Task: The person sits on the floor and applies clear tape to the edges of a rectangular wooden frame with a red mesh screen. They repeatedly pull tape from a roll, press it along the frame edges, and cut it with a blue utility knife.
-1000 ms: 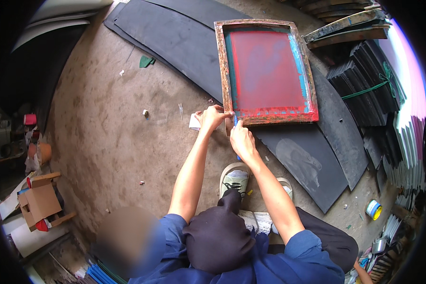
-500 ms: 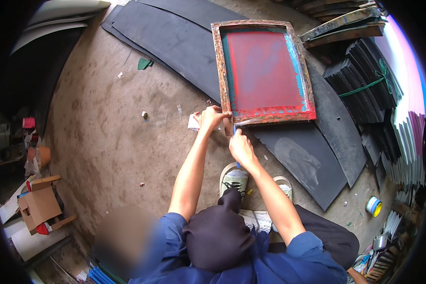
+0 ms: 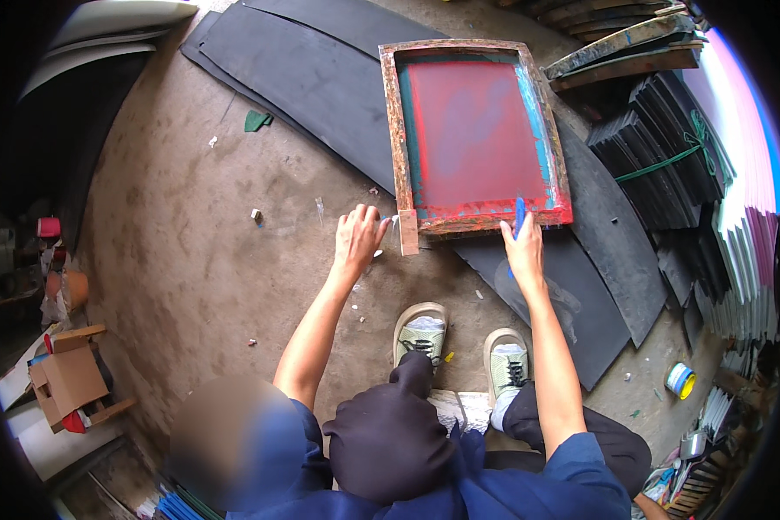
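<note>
A screen-printing frame (image 3: 562,165) with worn, paint-stained wooden sides and a red mesh (image 3: 477,139) lies ahead of me. A short brown strip (image 3: 409,234) sits at its near left corner and sticks out past the edge. My left hand (image 3: 357,243) is just left of that strip, thumb apart from the loosely bent fingers; a thin whitish bit shows between hand and strip. My right hand (image 3: 523,249) grips a slim blue-handled tool (image 3: 520,211) at the near edge of the frame, toward its right corner. The tool's working end cannot be made out.
Large black sheets (image 3: 321,78) lie under the frame on the concrete floor (image 3: 191,243). Bundled black sheets (image 3: 659,156) and pale sheets stand at right, near a yellow-and-blue can (image 3: 681,380). A cardboard box (image 3: 71,380) is at left. My shoes (image 3: 421,331) are close to the frame.
My left hand has come off the frame's near left corner and moved slightly left. My right hand, holding the blue tool, has shifted right along the near edge. The brown strip remains on the corner.
</note>
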The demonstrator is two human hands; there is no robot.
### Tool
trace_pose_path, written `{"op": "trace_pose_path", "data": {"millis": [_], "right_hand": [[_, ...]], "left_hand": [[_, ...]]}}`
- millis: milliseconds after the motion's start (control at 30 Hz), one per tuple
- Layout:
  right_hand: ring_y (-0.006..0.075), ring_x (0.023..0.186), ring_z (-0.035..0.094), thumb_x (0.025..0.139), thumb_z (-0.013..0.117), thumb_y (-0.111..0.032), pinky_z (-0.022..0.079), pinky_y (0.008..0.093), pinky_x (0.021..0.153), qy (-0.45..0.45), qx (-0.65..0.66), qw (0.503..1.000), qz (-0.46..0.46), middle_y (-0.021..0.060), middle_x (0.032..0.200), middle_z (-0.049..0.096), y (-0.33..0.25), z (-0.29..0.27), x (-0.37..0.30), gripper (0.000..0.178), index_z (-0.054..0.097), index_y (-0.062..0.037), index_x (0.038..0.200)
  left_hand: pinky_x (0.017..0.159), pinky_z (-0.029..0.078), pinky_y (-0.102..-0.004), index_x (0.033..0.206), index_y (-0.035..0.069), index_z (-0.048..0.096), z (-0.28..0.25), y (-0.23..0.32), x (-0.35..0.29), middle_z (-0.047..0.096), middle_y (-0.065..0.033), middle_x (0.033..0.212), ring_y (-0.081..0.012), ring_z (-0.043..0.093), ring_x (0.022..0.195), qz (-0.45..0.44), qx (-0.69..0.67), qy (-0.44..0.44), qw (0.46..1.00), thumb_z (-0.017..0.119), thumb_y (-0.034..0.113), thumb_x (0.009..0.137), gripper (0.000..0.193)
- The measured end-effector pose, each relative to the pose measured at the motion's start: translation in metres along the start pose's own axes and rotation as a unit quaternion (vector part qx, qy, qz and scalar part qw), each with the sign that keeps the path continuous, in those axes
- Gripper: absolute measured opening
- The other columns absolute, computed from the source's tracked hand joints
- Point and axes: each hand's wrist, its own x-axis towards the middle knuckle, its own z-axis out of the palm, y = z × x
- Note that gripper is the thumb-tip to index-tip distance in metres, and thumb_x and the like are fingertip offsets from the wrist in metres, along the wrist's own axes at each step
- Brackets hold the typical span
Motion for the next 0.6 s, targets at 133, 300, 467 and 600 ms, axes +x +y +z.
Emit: {"op": "trace_pose_path", "data": {"millis": [133,300,467,600], "right_hand": [[0.0325,0.097,0.050,0.076,0.068,-0.029,0.042,0.0430,0.082,-0.037,-0.087,0.990,-0.103,0.0181,0.099,0.055,-0.026,0.025,0.018,0.049,0.045,0.0029,0.106],[0.0265,0.100,0.049,0.070,0.070,-0.038,0.039,0.0453,0.083,-0.089,-0.206,0.967,-0.118,0.0137,0.102,0.054,-0.047,0.039,0.023,0.062,0.044,0.0001,0.111],[0.0260,0.101,0.048,0.063,0.074,-0.042,0.038,0.0487,0.081,-0.094,-0.250,0.958,-0.104,0.0119,0.104,0.051,-0.050,0.040,0.027,0.070,0.043,-0.0007,0.110],[0.0262,0.104,0.047,0.060,0.077,-0.041,0.038,0.0474,0.081,-0.098,-0.260,0.957,-0.088,0.0111,0.107,0.048,-0.064,0.043,0.027,0.073,0.043,-0.0006,0.111]], "left_hand": [[0.072,0.041,-0.0391,0.071,0.005,0.057,-0.007,-0.017,-0.005,0.060,-0.0126,0.070,-0.0265,0.059,0.076,-0.096,-0.030,-0.089,0.991,0.051,0.038,0.087,0.037],[0.055,0.041,-0.0340,0.076,-0.001,0.056,-0.019,-0.042,-0.020,0.052,-0.0157,0.060,-0.0194,0.050,0.054,-0.155,-0.243,-0.133,0.948,0.050,0.034,0.090,0.038],[0.048,0.038,-0.0292,0.070,-0.002,0.052,-0.046,-0.029,-0.004,0.043,-0.0100,0.053,-0.0102,0.042,0.050,-0.115,-0.343,-0.099,0.927,0.052,0.026,0.090,0.035],[0.046,0.035,-0.0251,0.064,-0.002,0.049,-0.075,-0.039,0.003,0.039,-0.0043,0.051,-0.0066,0.040,0.051,-0.137,-0.431,0.009,0.892,0.051,0.024,0.090,0.036]]}}
